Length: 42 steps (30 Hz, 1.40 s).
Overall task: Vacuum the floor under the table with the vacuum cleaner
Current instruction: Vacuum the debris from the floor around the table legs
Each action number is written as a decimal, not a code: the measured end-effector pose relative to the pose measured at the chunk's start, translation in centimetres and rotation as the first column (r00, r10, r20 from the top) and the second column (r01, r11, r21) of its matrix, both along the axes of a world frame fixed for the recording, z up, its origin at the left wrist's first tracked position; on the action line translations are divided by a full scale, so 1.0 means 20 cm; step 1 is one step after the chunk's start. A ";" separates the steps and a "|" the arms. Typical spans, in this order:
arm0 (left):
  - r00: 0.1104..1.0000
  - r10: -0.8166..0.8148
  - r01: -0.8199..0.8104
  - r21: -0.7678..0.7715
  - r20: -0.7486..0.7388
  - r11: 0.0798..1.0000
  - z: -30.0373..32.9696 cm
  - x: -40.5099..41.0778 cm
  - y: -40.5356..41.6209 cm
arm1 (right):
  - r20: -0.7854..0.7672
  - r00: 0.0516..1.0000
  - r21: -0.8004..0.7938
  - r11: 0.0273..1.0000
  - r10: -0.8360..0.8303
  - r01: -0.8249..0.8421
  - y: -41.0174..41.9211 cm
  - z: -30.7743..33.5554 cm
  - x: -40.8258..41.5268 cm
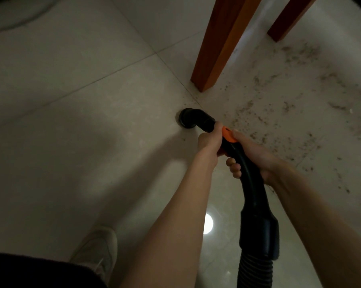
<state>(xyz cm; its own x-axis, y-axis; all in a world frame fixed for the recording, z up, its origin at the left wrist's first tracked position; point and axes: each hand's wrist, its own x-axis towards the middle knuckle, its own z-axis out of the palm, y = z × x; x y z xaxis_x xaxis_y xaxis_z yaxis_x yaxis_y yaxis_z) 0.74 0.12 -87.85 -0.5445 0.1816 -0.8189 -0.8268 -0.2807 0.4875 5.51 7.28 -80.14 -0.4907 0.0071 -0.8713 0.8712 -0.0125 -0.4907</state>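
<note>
Two hands hold the vacuum cleaner handle near the table leg.

The left hand is closed around the black tube just behind the bent nozzle, and the right hand grips the handle a little further back, with its thumb beside the orange slider. The nozzle opening is turned down to the pale tiled floor, just in front of the nearer table leg and not touching it. A second wooden leg stands behind the first one, to its right. Dark crumbs and dust lie spread on the tiles at the right of the table leg. The ribbed hose runs from the handle toward the person. A light shoe stands well apart from the leg, at the lower left.
</note>
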 end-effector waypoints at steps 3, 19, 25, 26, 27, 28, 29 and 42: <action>1.000 0.017 -0.017 0.009 0.009 1.000 -0.01 0.00 -0.03 | 0.015 0.999 -0.015 0.999 0.034 -0.034 -0.01 0.01 -0.02; 1.000 0.029 -0.029 -0.036 -0.005 0.999 -0.03 0.11 -0.15 | 0.020 0.982 0.120 0.975 0.186 -0.187 -0.11 0.01 0.05; 0.998 0.057 -0.057 -0.011 0.009 0.998 -0.04 0.18 -0.16 | 0.047 0.977 0.121 0.969 0.209 -0.213 -0.11 0.03 0.10; 0.998 0.054 -0.053 -0.010 0.013 0.999 -0.04 0.19 -0.15 | 0.048 0.976 0.121 0.969 0.212 -0.217 -0.11 0.04 0.11; 0.999 0.047 -0.047 -0.009 0.015 0.999 -0.03 0.20 -0.14 | 0.045 0.976 0.128 0.968 0.214 -0.218 -0.10 0.05 0.12; 0.999 0.038 -0.038 -0.001 0.018 0.999 -0.02 0.20 -0.13 | 0.039 0.976 0.143 0.966 0.212 -0.216 -0.10 0.06 0.13; 0.999 0.029 -0.030 0.015 0.022 0.999 0.00 0.20 -0.12 | 0.029 0.978 0.166 0.964 0.207 -0.209 -0.09 0.06 0.14; 0.997 -0.062 0.056 0.100 0.054 0.993 0.06 0.32 -0.01 | 0.059 0.987 0.148 0.976 0.151 -0.159 0.04 0.11 0.28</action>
<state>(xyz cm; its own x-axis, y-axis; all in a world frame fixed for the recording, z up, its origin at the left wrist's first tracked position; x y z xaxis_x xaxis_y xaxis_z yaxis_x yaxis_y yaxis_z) 7.23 -0.10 -86.71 -0.4834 0.2935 -0.8247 -0.8690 -0.2748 0.4116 11.18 8.05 -78.01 -0.4548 0.0679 -0.8880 0.8788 0.1959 -0.4351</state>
